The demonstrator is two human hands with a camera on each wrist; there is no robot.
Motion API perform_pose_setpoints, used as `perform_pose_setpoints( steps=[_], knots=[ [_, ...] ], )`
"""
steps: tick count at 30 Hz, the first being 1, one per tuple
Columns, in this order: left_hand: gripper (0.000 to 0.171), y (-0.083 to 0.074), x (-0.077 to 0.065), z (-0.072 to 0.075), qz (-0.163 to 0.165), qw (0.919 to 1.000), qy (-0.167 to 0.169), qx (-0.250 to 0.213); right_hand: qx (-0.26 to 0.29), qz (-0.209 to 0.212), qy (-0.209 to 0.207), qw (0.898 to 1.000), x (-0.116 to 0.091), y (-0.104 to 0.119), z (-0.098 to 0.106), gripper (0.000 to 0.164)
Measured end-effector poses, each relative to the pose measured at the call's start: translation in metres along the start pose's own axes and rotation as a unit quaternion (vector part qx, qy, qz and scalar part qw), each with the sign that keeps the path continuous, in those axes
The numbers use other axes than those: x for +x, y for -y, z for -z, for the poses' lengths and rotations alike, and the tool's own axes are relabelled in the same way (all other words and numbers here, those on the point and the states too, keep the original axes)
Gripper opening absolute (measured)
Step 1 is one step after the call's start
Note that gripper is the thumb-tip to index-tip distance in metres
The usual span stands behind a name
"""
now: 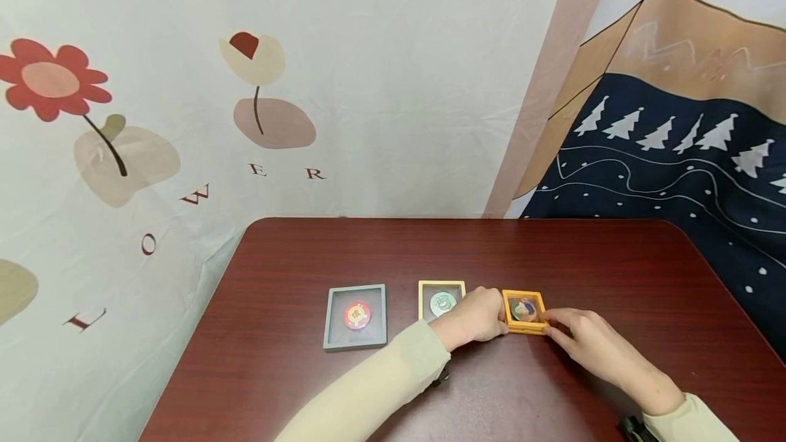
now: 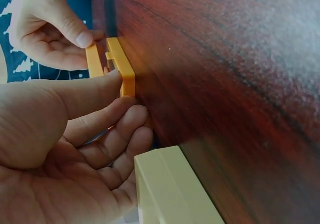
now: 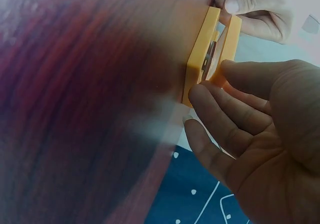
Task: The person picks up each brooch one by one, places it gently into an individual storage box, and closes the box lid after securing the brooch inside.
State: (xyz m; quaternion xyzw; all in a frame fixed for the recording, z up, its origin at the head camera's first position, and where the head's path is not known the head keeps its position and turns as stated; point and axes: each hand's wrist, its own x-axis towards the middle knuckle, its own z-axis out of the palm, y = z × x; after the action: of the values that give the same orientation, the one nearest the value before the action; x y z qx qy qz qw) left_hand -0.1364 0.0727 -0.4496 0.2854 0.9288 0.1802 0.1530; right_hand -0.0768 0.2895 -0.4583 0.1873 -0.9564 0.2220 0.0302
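A small orange square display frame lies on the table with a round multicoloured token behind its clear window. Its two halves stand a little apart along the edge in both wrist views. My left hand pinches the left side between thumb and forefinger. On the opposite side, my right hand grips the upper half with its thumb, while its fingers are at the lower half. Just left, and partly covered by my left hand, is a pale yellow frame holding a green round token.
A larger grey frame with a red round token lies farther left on the dark red wooden table. Behind the table's far edge hangs a printed cloth with flowers and letters. A navy cloth with white trees hangs at the right.
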Motion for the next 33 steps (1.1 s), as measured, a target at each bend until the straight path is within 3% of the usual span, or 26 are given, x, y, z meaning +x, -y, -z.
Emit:
perform_pose_setpoints(
  steps=[6,12,33],
  knots=[
    [0.046,-0.004,-0.001,0.001,0.024,0.9995,0.004,-0.018,-0.003,0.0,0.007,1.0,0.0,-0.001,0.0,0.02],
    [0.056,-0.005,-0.001,0.001,0.031,0.9991,-0.005,-0.029,-0.007,0.007,0.01,1.0,0.0,-0.003,-0.001,0.019],
    [0.056,-0.006,-0.003,-0.002,0.021,0.9997,-0.016,0.005,-0.041,0.126,-0.059,0.989,0.001,-0.012,-0.011,0.018]
  ],
)
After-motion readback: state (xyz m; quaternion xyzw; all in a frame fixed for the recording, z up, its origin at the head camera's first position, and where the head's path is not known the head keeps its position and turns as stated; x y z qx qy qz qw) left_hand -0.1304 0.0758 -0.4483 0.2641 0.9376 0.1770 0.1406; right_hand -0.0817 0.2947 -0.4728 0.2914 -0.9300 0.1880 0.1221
